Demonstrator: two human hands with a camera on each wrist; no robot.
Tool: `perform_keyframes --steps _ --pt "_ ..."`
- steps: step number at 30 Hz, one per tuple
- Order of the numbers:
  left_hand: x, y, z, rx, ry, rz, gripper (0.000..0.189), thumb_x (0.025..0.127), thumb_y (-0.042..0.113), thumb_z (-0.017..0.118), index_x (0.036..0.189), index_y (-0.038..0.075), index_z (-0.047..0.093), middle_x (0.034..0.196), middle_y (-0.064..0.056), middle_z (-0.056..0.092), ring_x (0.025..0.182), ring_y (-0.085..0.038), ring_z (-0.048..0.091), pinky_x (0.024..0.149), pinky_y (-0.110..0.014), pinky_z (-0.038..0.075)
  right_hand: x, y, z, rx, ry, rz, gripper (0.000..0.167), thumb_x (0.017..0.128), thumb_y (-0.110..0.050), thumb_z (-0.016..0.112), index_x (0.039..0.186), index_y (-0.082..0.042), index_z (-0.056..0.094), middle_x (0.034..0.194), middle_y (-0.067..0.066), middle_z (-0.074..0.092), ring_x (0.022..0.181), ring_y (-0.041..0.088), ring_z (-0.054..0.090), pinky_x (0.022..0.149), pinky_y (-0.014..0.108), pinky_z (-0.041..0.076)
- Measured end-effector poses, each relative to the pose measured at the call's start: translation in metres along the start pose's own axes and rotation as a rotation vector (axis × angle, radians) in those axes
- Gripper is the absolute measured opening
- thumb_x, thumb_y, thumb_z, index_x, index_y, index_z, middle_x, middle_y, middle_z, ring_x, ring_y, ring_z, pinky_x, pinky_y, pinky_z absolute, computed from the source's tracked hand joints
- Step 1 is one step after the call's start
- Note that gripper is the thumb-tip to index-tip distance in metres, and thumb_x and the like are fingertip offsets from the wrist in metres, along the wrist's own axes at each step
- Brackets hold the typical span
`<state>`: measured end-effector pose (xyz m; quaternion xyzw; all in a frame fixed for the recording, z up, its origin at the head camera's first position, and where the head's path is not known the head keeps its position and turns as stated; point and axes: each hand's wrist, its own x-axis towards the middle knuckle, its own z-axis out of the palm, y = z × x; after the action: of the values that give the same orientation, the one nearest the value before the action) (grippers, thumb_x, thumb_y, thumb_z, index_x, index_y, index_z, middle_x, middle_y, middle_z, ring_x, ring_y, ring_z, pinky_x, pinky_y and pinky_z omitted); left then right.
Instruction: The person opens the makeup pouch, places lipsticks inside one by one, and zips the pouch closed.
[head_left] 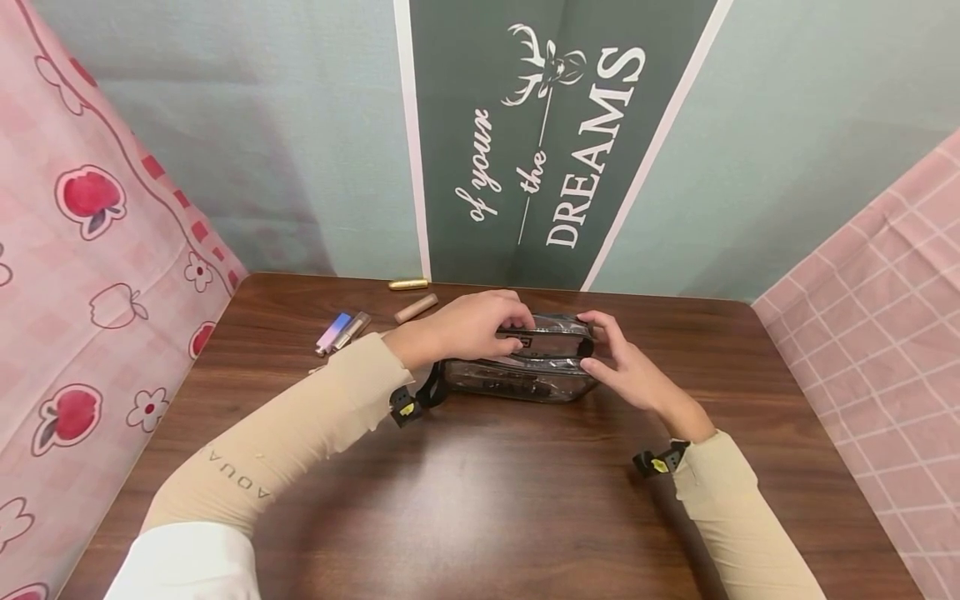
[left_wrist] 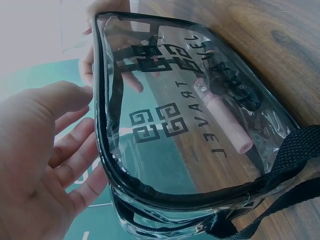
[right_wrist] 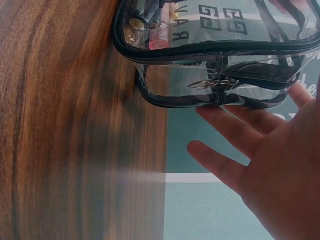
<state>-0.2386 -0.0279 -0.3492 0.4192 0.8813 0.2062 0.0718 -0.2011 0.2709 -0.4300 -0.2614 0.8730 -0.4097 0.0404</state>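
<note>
A clear cosmetic bag (head_left: 517, 383) with black piping stands on the wooden table. In the left wrist view a pink lip gloss tube (left_wrist: 225, 120) shows through its wall, beside dark items (left_wrist: 240, 90). My left hand (head_left: 472, 323) reaches over the bag's top, thumb and fingers at the piped rim. At the bag's right end my right hand (head_left: 633, 371) holds the top between thumb and fingers. A metal zipper pull (right_wrist: 212, 83) hangs at this end in the right wrist view. A black strap (left_wrist: 295, 150) lies at the other end.
Left of the bag lie a gold tube (head_left: 408, 284), a brownish tube (head_left: 416, 308), a blue-to-pink tube (head_left: 332, 333) and a clear-brown tube (head_left: 351, 330). A printed curtain (head_left: 540, 167) rises behind the table (head_left: 465, 500), with pink cloths at both sides.
</note>
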Motion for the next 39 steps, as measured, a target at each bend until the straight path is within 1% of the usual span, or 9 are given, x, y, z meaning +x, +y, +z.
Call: perform_keyframes --steps 7,12,16,23,30,35,39 --pt "-0.001 -0.001 -0.001 -0.01 -0.005 0.0 0.027 0.096 0.022 0.069 0.122 0.016 0.072 0.112 0.003 0.063 0.103 -0.015 0.06 0.089 -0.031 0.048 0.0 -0.001 0.001 0.008 0.003 0.005 0.066 0.101 -0.007 0.06 0.154 -0.014 0.022 0.141 0.029 0.049 0.121 0.047 0.058 0.094 0.062 0.047" --pt "-0.001 0.0 -0.003 -0.006 -0.005 0.003 0.026 0.096 0.023 0.069 0.121 0.017 0.072 0.111 0.004 0.063 0.102 -0.014 0.059 0.088 -0.03 0.048 -0.001 -0.002 0.002 0.007 0.002 0.007 0.066 0.101 -0.008 0.06 0.154 -0.014 0.021 0.141 0.029 0.049 0.121 0.047 0.058 0.094 0.062 0.047" --pt "-0.003 0.001 -0.007 -0.008 0.009 0.008 0.024 0.097 0.021 0.069 0.12 0.017 0.072 0.111 0.004 0.063 0.099 -0.013 0.058 0.088 -0.03 0.048 -0.001 -0.001 0.002 0.011 0.004 0.002 0.067 0.101 -0.007 0.061 0.154 -0.015 0.022 0.141 0.028 0.05 0.12 0.045 0.059 0.093 0.061 0.048" --pt "-0.007 -0.003 -0.015 -0.032 0.033 0.031 0.024 0.097 0.017 0.067 0.12 0.012 0.072 0.113 -0.001 0.064 0.102 -0.014 0.061 0.092 -0.03 0.049 -0.001 0.001 0.002 -0.003 0.01 -0.019 0.067 0.1 -0.007 0.062 0.154 -0.014 0.022 0.14 0.03 0.051 0.118 0.043 0.06 0.093 0.061 0.048" --pt "-0.017 -0.008 -0.023 -0.067 0.059 0.014 0.025 0.098 0.016 0.066 0.121 0.01 0.071 0.116 -0.005 0.066 0.099 -0.015 0.062 0.086 -0.032 0.05 -0.002 0.001 0.001 -0.001 0.008 -0.017 0.067 0.1 -0.008 0.061 0.154 -0.014 0.022 0.141 0.029 0.05 0.12 0.044 0.059 0.094 0.062 0.048" --pt "-0.027 -0.015 -0.03 -0.104 0.102 0.019 0.025 0.097 0.014 0.066 0.121 0.007 0.072 0.114 -0.005 0.066 0.102 -0.017 0.063 0.091 -0.033 0.051 -0.002 0.002 0.002 0.001 0.008 -0.008 0.067 0.1 -0.008 0.062 0.154 -0.014 0.022 0.141 0.029 0.05 0.12 0.046 0.059 0.095 0.063 0.047" --pt "-0.039 -0.023 -0.035 -0.124 0.141 -0.001 0.025 0.096 0.014 0.069 0.12 0.008 0.072 0.112 -0.004 0.066 0.1 -0.016 0.063 0.09 -0.035 0.051 -0.002 0.0 0.002 0.005 0.007 -0.008 0.067 0.101 -0.009 0.061 0.154 -0.014 0.021 0.141 0.029 0.05 0.12 0.045 0.059 0.095 0.062 0.047"
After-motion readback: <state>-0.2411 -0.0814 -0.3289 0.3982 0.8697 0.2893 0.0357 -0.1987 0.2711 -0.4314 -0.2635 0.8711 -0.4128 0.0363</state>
